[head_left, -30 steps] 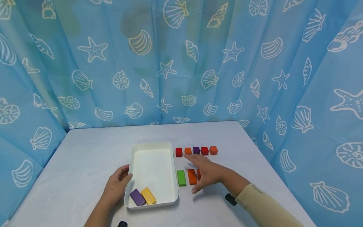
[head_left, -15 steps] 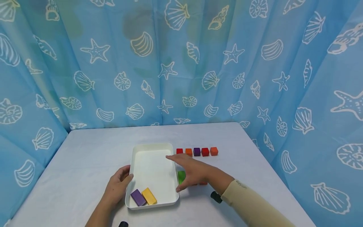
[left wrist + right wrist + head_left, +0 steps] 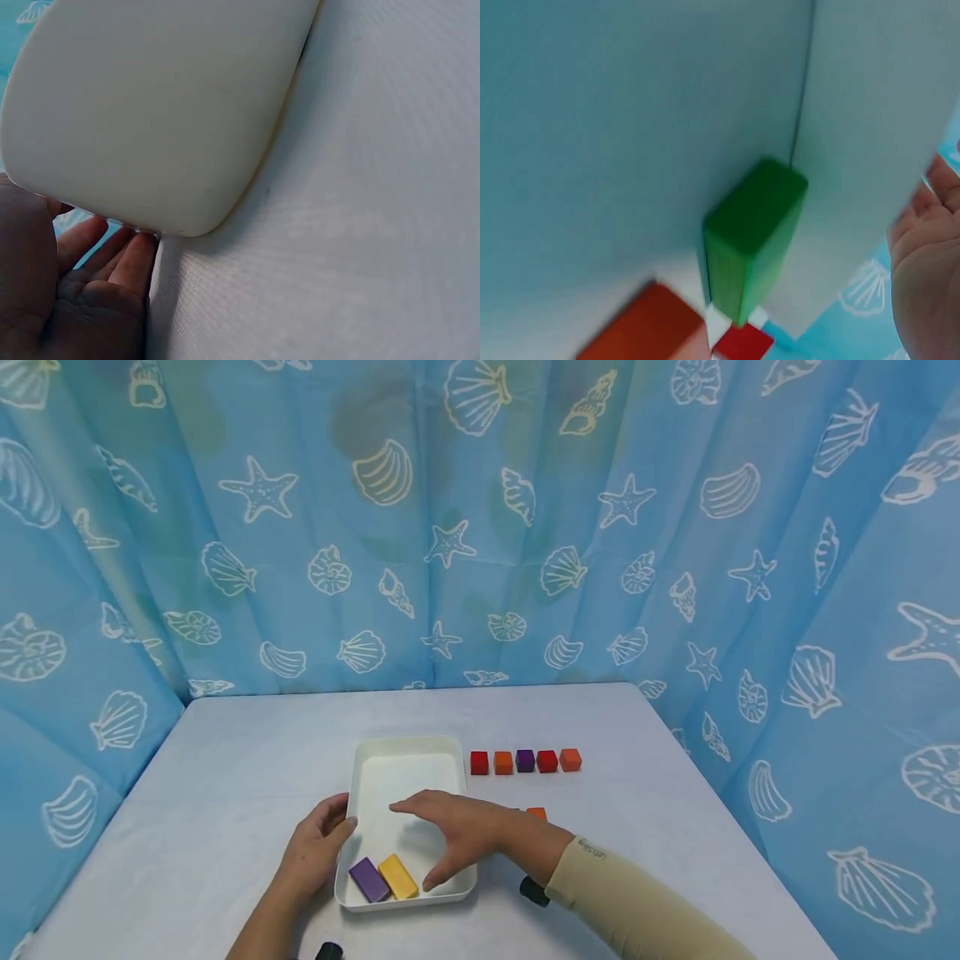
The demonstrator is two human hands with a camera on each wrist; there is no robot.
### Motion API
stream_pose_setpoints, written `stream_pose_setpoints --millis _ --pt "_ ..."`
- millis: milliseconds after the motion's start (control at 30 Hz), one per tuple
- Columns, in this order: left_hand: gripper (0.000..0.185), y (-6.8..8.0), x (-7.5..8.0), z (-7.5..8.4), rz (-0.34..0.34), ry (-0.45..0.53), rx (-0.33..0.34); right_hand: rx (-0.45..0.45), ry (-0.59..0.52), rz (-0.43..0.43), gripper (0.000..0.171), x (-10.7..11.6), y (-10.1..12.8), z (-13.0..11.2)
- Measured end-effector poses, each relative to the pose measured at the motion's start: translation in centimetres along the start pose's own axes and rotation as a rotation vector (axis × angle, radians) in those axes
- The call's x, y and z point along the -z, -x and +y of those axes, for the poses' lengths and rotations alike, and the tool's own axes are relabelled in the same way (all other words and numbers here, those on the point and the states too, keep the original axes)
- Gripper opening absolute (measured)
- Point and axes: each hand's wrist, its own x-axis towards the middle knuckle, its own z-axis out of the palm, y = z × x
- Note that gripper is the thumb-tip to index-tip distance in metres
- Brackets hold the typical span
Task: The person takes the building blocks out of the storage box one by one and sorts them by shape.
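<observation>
My left hand grips the left side of a white tray, thumb at the rim and fingers outside. In the left wrist view its fingertips meet the tray's outer wall. Inside the tray, at the near left corner, a purple block and a yellow block lie side by side. My right hand is over the tray's right half, fingers spread, holding nothing. A green block stands beside the tray's right wall in the right wrist view; the right arm hides it in the head view.
Right of the tray runs a row of small cubes: red, orange, purple, then red and orange. Past my right wrist peeks an orange block. A blue shell-patterned curtain surrounds the white table.
My right hand has moved left, from above the blocks beside the tray to over the tray, its fingers staying spread. The left hand keeps its place on the tray.
</observation>
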Motion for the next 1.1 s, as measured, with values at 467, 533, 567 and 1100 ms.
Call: stream_pose_setpoints --millis 467,533,567,1100 --pt "0.056 -0.1 0.0 0.5 -0.001 -0.025 -0.003 0.088 0.148 -0.094 0.079 -2.0 -2.0 -0.4" --pt "0.055 -0.1 0.0 0.5 0.001 -0.020 0.000 0.106 0.166 -0.099 0.076 -2.0 -2.3 -0.6" --pt "0.055 -0.1 0.0 0.5 0.002 -0.020 0.004 0.112 0.174 -0.101 0.075 -2.0 -2.5 -0.6" --pt "0.055 0.3 -0.1 0.4 0.013 -0.022 0.004 0.091 0.181 -0.063 0.069 -2.4 -3.1 -0.8"
